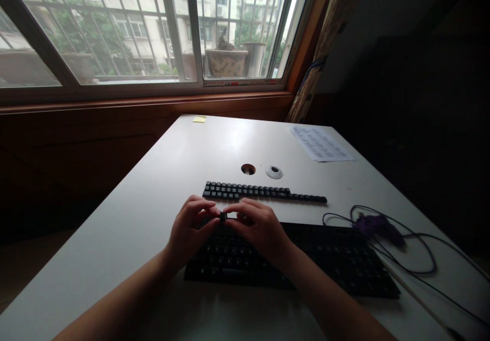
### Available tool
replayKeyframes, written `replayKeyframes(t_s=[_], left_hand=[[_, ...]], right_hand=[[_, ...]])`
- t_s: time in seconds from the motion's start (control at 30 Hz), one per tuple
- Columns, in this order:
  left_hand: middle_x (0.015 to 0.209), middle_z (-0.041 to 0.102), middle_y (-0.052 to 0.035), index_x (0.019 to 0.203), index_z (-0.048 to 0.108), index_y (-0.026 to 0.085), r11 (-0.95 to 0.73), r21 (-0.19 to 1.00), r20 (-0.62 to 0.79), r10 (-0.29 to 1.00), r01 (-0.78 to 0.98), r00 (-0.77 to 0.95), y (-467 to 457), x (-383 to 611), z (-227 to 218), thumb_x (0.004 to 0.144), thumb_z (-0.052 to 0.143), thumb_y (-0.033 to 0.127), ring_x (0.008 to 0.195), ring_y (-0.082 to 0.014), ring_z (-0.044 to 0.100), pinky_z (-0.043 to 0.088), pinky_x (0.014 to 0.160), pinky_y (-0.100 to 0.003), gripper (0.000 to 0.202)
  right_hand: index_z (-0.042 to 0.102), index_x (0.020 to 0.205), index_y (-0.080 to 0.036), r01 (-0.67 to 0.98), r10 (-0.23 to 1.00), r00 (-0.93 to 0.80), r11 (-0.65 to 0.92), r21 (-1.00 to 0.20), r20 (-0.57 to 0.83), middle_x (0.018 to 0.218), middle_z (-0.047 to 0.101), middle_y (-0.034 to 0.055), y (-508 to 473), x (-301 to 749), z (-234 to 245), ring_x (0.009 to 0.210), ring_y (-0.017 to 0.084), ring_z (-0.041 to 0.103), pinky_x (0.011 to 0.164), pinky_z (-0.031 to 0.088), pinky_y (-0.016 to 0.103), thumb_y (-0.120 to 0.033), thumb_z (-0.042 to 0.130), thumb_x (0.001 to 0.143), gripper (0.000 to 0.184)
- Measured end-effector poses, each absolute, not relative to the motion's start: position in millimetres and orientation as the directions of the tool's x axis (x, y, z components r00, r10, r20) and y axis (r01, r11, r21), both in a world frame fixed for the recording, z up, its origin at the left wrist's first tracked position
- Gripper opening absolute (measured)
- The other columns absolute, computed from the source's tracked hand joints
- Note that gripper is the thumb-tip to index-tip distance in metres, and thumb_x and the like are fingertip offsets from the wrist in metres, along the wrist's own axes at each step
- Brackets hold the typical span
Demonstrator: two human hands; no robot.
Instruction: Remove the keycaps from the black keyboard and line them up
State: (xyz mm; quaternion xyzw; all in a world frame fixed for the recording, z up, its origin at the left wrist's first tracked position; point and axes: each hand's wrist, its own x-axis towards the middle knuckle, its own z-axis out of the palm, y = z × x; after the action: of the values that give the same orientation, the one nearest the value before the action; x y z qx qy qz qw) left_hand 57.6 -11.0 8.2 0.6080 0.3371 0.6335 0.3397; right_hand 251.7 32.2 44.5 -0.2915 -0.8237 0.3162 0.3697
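A black keyboard (337, 262) lies on the white desk (153, 193) in front of me. My left hand (189, 234) and my right hand (258, 228) hover over its upper left part, fingers curled and pinched together. Between their fingertips sits one small black keycap (223, 216). Beyond the hands, loose black keycaps (260, 192) are laid out in neat rows, two rows at the left thinning to one at the right.
A cable hole (248, 169) and its round white cover (274, 172) sit behind the keycaps. A printed sheet (320, 144) lies at the far right, a yellow sticky note (199, 119) at the far edge. A purple tool (377, 224) and black cable loops (417, 254) lie right of the keyboard.
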Motion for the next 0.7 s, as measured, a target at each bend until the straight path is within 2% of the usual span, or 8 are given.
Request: replayKeyframes(t_s=[0.1, 0.2, 0.27, 0.33, 0.43, 0.53, 0.7], left_hand=[[0.105, 0.052, -0.0029, 0.114, 0.059, 0.027, -0.552, 0.834, 0.552, 0.834, 0.007, -0.029, -10.6, 58.7, 8.7, 0.083, 0.069, 0.007, 0.092, -0.0163, 0.064, 0.061, 0.083, -0.034, 0.038], [0.112, 0.052, -0.0059, 0.114, 0.059, 0.025, -0.562, 0.825, 0.564, 0.825, 0.059, -0.030, -10.1, 59.2, 10.5, 0.084, 0.067, 0.011, 0.098, -0.0199, 0.062, 0.059, 0.087, -0.040, 0.034], [0.112, 0.052, -0.0072, 0.113, 0.060, 0.024, -0.560, 0.823, 0.566, 0.823, 0.096, -0.045, -9.4, 58.6, 11.6, 0.086, 0.065, 0.012, 0.098, -0.0201, 0.061, 0.058, 0.086, -0.039, 0.029], [0.110, 0.052, -0.0077, 0.111, 0.061, 0.023, -0.557, 0.820, 0.567, 0.821, 0.130, -0.068, -8.5, 57.3, 12.4, 0.088, 0.063, 0.013, 0.096, -0.0200, 0.060, 0.057, 0.083, -0.037, 0.025], [0.108, 0.052, -0.0083, 0.109, 0.061, 0.022, -0.550, 0.814, 0.572, 0.815, 0.189, -0.091, -7.3, 55.0, 13.4, 0.088, 0.061, 0.012, 0.096, -0.0205, 0.058, 0.055, 0.080, -0.036, 0.023], [0.108, 0.052, -0.0085, 0.108, 0.061, 0.022, -0.552, 0.800, 0.582, 0.809, 0.236, -0.079, -7.2, 53.6, 14.0, 0.087, 0.061, 0.011, 0.096, -0.0208, 0.057, 0.054, 0.078, -0.034, 0.023], [0.107, 0.053, -0.0086, 0.108, 0.061, 0.022, -0.566, 0.777, 0.597, 0.801, 0.277, -0.037, -8.3, 52.6, 10.5, 0.086, 0.061, 0.011, 0.090, -0.0194, 0.056, 0.054, 0.076, -0.034, 0.025]], right_hand=[[0.071, 0.103, -0.026, 0.257, 0.716, -0.553, 0.632, -0.731, 0.426, 0.081, 0.064, 0.0012, 34.8, 254.2, 48.3, 0.067, 0.014, 0.056, 0.063, 0.045, 0.027, -0.030, 0.067, 0.087, 0.017], [0.070, 0.101, -0.025, 0.369, 0.751, -0.532, 0.622, -0.690, 0.393, 0.085, 0.066, 0.0021, 44.4, 263.5, 52.1, 0.069, 0.015, 0.059, 0.066, 0.047, 0.028, -0.031, 0.066, 0.088, 0.014], [0.069, 0.100, -0.024, 0.502, 0.773, -0.530, 0.617, -0.606, 0.348, 0.092, 0.068, 0.0033, 52.9, 272.0, 50.9, 0.073, 0.016, 0.062, 0.070, 0.047, 0.029, -0.029, 0.064, 0.089, 0.013], [0.069, 0.099, -0.023, 0.645, 0.796, -0.532, 0.603, -0.469, 0.290, 0.096, 0.069, 0.0040, 60.5, 279.6, 46.1, 0.079, 0.018, 0.064, 0.074, 0.046, 0.030, -0.026, 0.063, 0.090, 0.012], [0.069, 0.098, -0.024, 0.783, 0.824, -0.531, 0.566, -0.258, 0.196, 0.095, 0.069, 0.0038, 66.1, 284.8, 36.8, 0.083, 0.021, 0.065, 0.069, 0.044, 0.030, -0.027, 0.062, 0.090, 0.011], [0.067, 0.099, -0.024, 0.820, 0.829, -0.541, 0.558, -0.131, 0.142, 0.094, 0.068, 0.0032, 66.0, 283.3, 31.1, 0.081, 0.020, 0.066, 0.062, 0.041, 0.028, -0.029, 0.061, 0.091, 0.011], [0.065, 0.097, -0.024, 0.831, 0.830, -0.549, 0.554, -0.035, 0.100, 0.094, 0.067, 0.0031, 65.2, 279.7, 29.1, 0.080, 0.020, 0.066, 0.056, 0.037, 0.027, -0.028, 0.062, 0.091, 0.009]])
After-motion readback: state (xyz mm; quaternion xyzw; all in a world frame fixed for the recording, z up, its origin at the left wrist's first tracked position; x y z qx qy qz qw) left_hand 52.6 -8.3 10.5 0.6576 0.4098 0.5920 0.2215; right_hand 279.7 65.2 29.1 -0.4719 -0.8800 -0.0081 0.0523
